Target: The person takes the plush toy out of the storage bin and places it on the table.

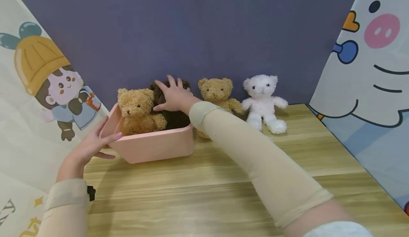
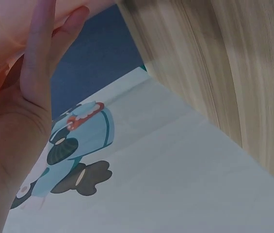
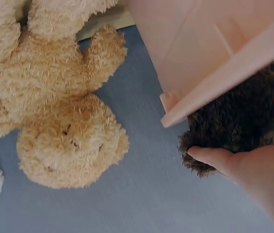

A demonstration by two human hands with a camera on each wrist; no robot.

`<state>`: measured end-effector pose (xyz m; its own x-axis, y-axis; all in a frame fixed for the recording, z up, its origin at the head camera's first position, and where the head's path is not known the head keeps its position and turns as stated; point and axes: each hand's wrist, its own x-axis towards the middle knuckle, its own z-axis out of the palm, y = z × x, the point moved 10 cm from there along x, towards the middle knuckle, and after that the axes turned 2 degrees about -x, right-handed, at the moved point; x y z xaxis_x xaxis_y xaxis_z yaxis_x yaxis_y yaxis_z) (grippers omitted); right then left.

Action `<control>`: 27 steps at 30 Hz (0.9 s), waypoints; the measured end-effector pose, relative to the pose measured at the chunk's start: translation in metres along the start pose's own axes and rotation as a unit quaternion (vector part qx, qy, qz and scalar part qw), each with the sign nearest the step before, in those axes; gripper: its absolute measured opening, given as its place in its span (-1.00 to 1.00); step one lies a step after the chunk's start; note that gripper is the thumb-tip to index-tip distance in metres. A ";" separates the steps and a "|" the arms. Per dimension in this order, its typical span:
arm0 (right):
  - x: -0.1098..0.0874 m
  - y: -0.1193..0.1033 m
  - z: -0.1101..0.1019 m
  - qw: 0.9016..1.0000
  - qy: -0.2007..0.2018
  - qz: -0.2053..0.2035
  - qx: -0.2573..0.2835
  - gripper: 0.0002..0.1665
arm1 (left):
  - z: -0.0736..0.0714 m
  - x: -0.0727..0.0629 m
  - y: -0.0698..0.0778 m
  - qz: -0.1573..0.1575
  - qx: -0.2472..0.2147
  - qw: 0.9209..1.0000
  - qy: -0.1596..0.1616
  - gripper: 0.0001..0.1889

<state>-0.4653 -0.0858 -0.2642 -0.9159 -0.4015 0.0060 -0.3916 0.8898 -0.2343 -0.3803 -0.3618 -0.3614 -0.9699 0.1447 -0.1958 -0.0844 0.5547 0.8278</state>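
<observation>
My left hand [image 1: 87, 146] grips the left end of a pink plastic bin [image 1: 159, 144], with a finger lying over its front corner. In the left wrist view my fingers [image 2: 39, 53] lie against the bin wall. A tan teddy bear [image 1: 137, 111] sits in the bin's left part. Beside it is a dark brown teddy bear [image 3: 243, 124], partly hidden by my right hand [image 1: 175, 98]. That hand spreads its fingers over the brown bear's head; one fingertip touches the dark fur in the right wrist view.
Right of the bin, another tan teddy bear [image 1: 215, 89] sits against the dark wall [image 1: 204, 27], partly covered by my sleeve. A white teddy bear [image 1: 262, 100] sits farther right. Cartoon-printed panels [image 1: 374, 98] flank the wood-grain table [image 1: 179, 194].
</observation>
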 end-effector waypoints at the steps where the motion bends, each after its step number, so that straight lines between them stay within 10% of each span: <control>1: 0.000 0.001 0.001 1.000 0.001 0.006 0.000 0.27 | 0.000 0.000 0.000 -0.002 -0.001 1.000 0.000 0.15; 27: 0.002 0.022 0.008 0.999 0.042 -0.012 -0.020 0.30 | 0.001 -0.007 0.004 -0.003 0.005 1.000 0.000 0.12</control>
<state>-0.4753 -0.0690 -0.2771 -0.9094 -0.4052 0.0937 -0.4158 0.8884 -0.1947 -0.3737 -0.3596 -0.3578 -0.9695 0.1408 -0.2007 -0.0884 0.5629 0.8218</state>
